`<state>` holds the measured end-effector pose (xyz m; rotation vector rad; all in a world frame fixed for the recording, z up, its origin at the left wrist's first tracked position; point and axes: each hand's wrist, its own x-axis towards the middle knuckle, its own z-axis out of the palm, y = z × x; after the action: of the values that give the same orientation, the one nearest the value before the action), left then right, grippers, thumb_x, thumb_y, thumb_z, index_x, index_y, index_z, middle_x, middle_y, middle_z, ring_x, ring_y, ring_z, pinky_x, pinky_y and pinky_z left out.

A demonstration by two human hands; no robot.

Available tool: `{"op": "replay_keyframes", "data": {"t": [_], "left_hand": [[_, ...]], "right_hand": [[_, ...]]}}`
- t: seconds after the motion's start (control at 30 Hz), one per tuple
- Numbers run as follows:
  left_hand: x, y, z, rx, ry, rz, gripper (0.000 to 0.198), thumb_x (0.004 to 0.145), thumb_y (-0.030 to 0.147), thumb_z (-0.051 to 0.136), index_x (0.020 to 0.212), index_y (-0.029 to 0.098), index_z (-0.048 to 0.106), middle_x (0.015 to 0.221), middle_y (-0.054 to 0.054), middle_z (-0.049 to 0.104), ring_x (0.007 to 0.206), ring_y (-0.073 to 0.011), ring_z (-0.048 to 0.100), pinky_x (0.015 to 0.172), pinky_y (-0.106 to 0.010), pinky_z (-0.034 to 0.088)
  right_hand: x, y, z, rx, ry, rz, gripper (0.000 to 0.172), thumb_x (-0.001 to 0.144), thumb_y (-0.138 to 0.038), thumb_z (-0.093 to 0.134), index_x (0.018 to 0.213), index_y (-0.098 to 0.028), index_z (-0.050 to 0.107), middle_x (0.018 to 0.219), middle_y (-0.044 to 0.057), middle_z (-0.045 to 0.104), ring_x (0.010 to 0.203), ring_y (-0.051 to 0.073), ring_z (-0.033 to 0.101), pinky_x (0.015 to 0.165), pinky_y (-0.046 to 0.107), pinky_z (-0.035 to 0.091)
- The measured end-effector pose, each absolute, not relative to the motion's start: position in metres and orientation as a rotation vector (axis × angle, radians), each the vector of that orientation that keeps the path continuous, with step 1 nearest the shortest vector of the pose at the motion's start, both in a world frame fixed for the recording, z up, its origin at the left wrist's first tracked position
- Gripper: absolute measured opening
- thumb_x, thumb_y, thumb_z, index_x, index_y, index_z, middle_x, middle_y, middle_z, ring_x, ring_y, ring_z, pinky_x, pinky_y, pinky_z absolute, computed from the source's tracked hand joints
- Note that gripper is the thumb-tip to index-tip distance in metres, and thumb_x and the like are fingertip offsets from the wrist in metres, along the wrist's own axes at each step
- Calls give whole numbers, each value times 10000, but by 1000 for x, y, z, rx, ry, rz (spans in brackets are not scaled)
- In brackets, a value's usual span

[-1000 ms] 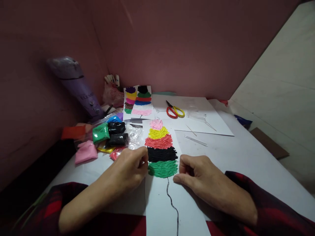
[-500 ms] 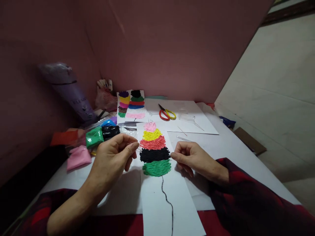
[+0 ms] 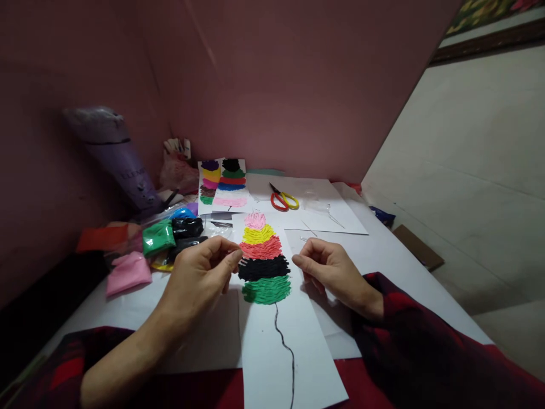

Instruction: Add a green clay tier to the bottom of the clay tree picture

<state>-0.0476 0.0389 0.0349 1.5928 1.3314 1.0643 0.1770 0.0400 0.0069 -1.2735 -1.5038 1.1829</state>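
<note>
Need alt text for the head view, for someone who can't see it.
A left hand and right hand flank pink, yellow, red, black and green textured bands on white paper; scissors lie beyond, bagged clay to the left.

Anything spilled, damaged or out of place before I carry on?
Nothing looks spilled or damaged. One mild oddity: the decorated paper sits slightly askew, its near end running past the white work surface's front edge, so it may get bumped.
</note>
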Motion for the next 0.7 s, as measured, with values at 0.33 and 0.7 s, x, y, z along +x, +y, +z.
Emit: {"op": "replay_keyframes", "data": {"t": [0.33,0.7], "left_hand": [[-35,31,23,2410,1110,1230,184,888,129,462,975,144,623,687,-19,667,562,-116,585,534,-216,442],[-13,9,21,2750,840,1233,88,954,161,402,921,152,482,698,-12,609,540,-124,543,457,-229,385]], "right_hand": [[169,20,15,-880,-1930,500,205,850,-217,619,1052,-184,604,924,54,598,751,152,570,561,265,489],[171,8,17,-853,-2038,323,285,858,-78,550,1075,-258,591,860,26,696,738,172,645,652,321,533]]}}
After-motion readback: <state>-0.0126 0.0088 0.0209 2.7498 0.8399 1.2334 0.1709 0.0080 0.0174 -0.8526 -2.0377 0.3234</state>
